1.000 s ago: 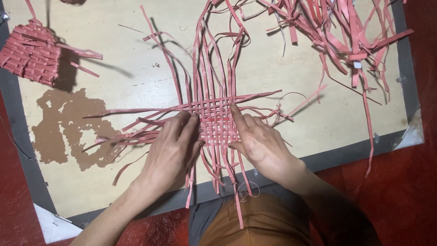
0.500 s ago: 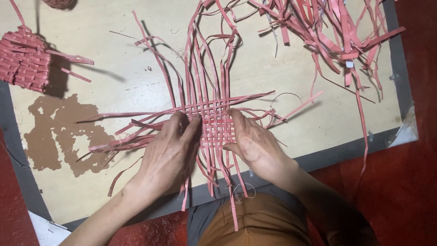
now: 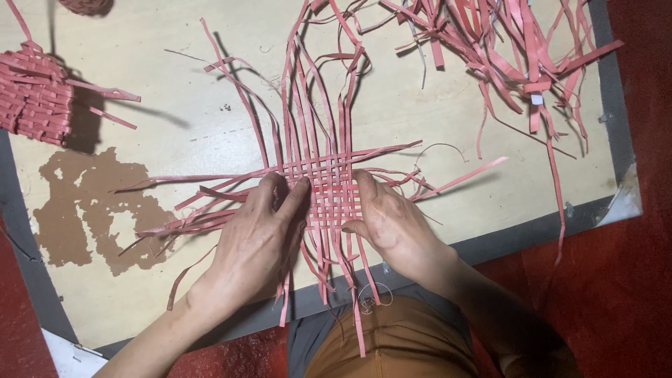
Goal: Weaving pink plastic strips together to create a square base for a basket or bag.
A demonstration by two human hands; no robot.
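A: Weaving flat pink strips into a small square lattice mat (image 3: 329,185) at mid-board. Looks like the tightening stage: crossings packed, no new strip being fed.

B: Hands?

A: Left hand (image 3: 259,238) flat, palm down, fingers nearly straight, pinning the horizontal strips at the mat's left edge. Grips nothing, just presses. Right hand (image 3: 388,220) half curled against the mat's right edge, thumb tucked toward the vertical strips; can't tell if anything is actually pinched.

B: Next move?

A: Judging only: needs one hand to hold the mat down while the other slides or adds a strip. Loose ends fan out on all four sides, so easy to snag.

B: Room?

A: Pale wooden work board with grey border (image 3: 448,105), near edge just below the wrists; lower strip tails already overhang it above the orange-brown trousers (image 3: 392,343). Open board left of the mat, apart from a brown worn patch (image 3: 84,203). Tangled heap of spare pink strips (image 3: 518,49) top right, well apart. Part-woven pink basket piece (image 3: 31,94) far left, clear of the hands.
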